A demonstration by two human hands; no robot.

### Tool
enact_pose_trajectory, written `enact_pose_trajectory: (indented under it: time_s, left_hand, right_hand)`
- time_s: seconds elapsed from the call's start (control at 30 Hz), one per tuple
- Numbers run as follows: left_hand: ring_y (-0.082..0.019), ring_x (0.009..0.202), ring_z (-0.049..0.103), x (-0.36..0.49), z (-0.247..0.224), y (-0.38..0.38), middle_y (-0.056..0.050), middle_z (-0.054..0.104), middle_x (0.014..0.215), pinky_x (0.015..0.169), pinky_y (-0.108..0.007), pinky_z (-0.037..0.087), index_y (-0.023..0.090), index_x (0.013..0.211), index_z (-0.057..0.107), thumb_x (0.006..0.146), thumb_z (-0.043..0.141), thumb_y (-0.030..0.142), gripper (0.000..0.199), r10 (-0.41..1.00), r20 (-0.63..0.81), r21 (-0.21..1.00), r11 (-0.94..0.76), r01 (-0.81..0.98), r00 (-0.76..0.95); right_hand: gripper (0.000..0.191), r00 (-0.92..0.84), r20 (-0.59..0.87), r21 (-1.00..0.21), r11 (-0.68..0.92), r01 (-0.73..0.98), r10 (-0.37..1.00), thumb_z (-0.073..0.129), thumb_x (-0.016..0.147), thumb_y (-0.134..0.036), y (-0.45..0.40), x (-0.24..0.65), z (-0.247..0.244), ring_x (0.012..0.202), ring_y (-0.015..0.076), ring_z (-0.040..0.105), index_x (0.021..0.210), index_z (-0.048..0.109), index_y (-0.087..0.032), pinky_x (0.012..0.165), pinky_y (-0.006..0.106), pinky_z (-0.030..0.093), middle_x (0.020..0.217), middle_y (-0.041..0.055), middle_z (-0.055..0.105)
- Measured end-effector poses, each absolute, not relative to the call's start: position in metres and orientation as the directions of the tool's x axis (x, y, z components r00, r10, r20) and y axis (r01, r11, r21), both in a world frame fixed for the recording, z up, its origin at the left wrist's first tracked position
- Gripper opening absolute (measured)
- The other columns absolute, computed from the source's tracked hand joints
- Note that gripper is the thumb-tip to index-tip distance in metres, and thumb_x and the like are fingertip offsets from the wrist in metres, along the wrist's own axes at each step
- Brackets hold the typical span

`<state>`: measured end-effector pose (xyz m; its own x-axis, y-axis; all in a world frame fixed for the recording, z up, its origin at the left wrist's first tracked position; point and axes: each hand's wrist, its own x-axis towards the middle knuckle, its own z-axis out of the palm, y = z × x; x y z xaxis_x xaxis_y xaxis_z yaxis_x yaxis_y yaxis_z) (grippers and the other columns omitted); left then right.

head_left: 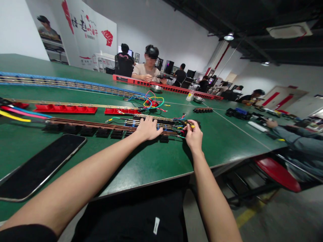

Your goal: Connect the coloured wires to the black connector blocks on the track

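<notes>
Long brown rails (83, 123) lie seated on black plastic blocks (87, 130), green tabletop (227, 144); thick yellow wire (17, 117) loose-ended, judged outstanding; left hand (148, 129) rests spread atop; right hand (195, 135) pinches, apparently, small yellow-and-black tool (192, 126)

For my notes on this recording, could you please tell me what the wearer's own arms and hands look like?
Both are bare, with no gloves or watch visible: the left grip and the right grip are ordinary five-fingered hands. A black sleeve ends on the left arm; no sleeve shows on the right arm.
</notes>
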<state>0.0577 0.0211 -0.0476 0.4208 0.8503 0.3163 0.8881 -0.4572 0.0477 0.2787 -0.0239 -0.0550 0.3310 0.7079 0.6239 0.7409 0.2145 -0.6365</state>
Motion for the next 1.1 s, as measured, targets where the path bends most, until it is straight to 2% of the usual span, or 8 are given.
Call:
enact_pose_trajectory:
  time_s: [0.13,0.3,0.43,0.63,0.73,0.9,1.1]
  left_hand:
    - [-0.037,0.122,0.046,0.058,-0.047,0.021,-0.023,0.052,0.129,0.096,-0.051,0.039,0.009,0.12,0.059,0.09,0.03,0.059,0.065,0.852,0.309,0.053,-0.46,0.886,0.424]
    - [-0.037,0.123,0.045,0.057,-0.047,0.021,-0.022,0.052,0.131,0.096,-0.052,0.038,0.01,0.121,0.058,0.089,0.029,0.059,0.065,0.856,0.3,0.061,-0.458,0.887,0.422]
    - [-0.037,0.122,0.046,0.057,-0.047,0.021,-0.023,0.053,0.129,0.095,-0.052,0.04,0.009,0.12,0.059,0.09,0.028,0.059,0.065,0.85,0.307,0.049,-0.464,0.885,0.428]
    - [-0.036,0.123,0.045,0.057,-0.046,0.02,-0.023,0.052,0.13,0.095,-0.052,0.04,0.01,0.12,0.059,0.09,0.028,0.058,0.065,0.854,0.296,0.047,-0.461,0.886,0.428]
    - [-0.036,0.123,0.046,0.057,-0.045,0.019,-0.022,0.053,0.131,0.096,-0.05,0.04,0.011,0.12,0.059,0.09,0.029,0.058,0.064,0.855,0.296,0.049,-0.459,0.887,0.426]
    - [-0.035,0.124,0.045,0.057,-0.045,0.019,-0.022,0.052,0.131,0.097,-0.05,0.039,0.011,0.12,0.059,0.09,0.03,0.058,0.063,0.859,0.29,0.06,-0.456,0.888,0.422]
    - [-0.037,0.123,0.045,0.057,-0.044,0.019,-0.022,0.053,0.13,0.097,-0.051,0.039,0.01,0.12,0.06,0.09,0.03,0.058,0.063,0.859,0.29,0.068,-0.457,0.887,0.421]
  right_hand:
    - [0.029,0.347,0.636,-0.659,0.251,0.709,0.689,0.047,0.089,-0.034,-0.025,0.279,-0.055,0.085,0.021,0.069,0.112,0.06,-0.02,0.079,0.033,0.049,0.089,0.0072,0.075]
    - [0.032,0.391,0.616,-0.717,0.28,0.639,0.684,0.046,0.086,-0.026,-0.021,0.283,-0.059,0.08,0.0198,0.069,0.116,0.054,-0.021,0.077,0.035,0.051,0.095,0.0067,0.074]
    - [0.041,0.398,0.64,-0.718,0.327,0.615,0.657,0.042,0.079,-0.018,-0.019,0.285,-0.061,0.076,0.0177,0.067,0.119,0.049,-0.021,0.075,0.034,0.052,0.095,0.0048,0.073]
    - [0.048,0.4,0.657,-0.703,0.327,0.632,0.639,0.041,0.074,-0.015,-0.024,0.281,-0.057,0.078,0.0174,0.067,0.122,0.047,-0.022,0.075,0.033,0.053,0.095,0.0036,0.071]
    - [0.052,0.395,0.655,-0.698,0.315,0.644,0.643,0.041,0.073,-0.015,-0.027,0.279,-0.054,0.07,0.0161,0.066,0.124,0.046,-0.022,0.069,0.03,0.053,0.099,0.0046,0.07]
    - [0.052,0.381,0.596,-0.74,0.299,0.603,0.707,0.041,0.075,-0.016,-0.03,0.276,-0.053,0.04,0.0077,0.056,0.127,0.043,-0.023,0.043,0.022,0.046,0.109,0.0062,0.068]
    - [0.05,0.363,0.595,-0.751,0.335,0.569,0.717,0.041,0.076,-0.018,-0.031,0.276,-0.053,0.04,0.0075,0.06,0.126,0.042,-0.023,0.041,0.021,0.047,0.113,0.007,0.067]
